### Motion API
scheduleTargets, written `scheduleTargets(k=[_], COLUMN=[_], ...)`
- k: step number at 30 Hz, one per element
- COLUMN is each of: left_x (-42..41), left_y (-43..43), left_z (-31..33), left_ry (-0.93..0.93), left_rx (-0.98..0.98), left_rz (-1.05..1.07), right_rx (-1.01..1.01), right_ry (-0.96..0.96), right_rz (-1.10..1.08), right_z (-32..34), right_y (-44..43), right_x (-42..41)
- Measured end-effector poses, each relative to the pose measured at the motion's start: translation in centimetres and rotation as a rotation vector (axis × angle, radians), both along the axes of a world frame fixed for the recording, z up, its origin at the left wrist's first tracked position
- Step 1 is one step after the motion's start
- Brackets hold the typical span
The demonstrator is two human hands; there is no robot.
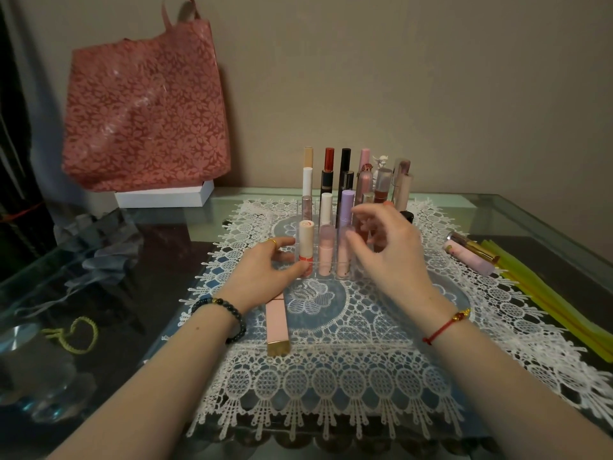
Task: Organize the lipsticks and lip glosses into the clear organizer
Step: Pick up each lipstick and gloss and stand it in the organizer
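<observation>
Organizer point(315, 247) half behind right hand point(388, 254)

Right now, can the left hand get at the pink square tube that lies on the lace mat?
Probably yes. The pink square tube lies flat by the left wrist, with nothing on top. The left hand rests against the clear organizer and holds nothing, so it need only draw back.
</observation>
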State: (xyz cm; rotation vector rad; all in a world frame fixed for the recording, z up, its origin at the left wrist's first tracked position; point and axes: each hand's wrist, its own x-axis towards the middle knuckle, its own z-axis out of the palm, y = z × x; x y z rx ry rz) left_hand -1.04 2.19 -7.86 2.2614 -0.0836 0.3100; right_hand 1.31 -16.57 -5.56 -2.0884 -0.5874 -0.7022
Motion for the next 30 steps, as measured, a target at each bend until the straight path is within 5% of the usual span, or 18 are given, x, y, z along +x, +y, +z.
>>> scheduleTargets(k=[5, 10, 15, 30], left_x=[-0.3, -0.8, -1.1, -1.5], left_y=[0.2, 1.8, 3.7, 4.2], left_z=[0.6, 2.0, 2.5, 2.6], left_ry=[0.001, -0.085, 0.090, 0.298], left_rx=[-0.010, -0.008, -0.025, -0.052], left_rz=[-0.011, -0.040, -0.245, -0.417], right_rx=[0.005, -0.389, -0.567, -0.458], right_ry=[-0.079, 0.115, 0.205, 0.239], right_rz=[0.224, 0.513, 0.634, 0.626], right_z=[1.3, 0.4, -0.7, -0.5], right_y=[0.9, 2.1, 2.8, 2.7], right_x=[-2.4, -4.4, -5.2, -5.3])
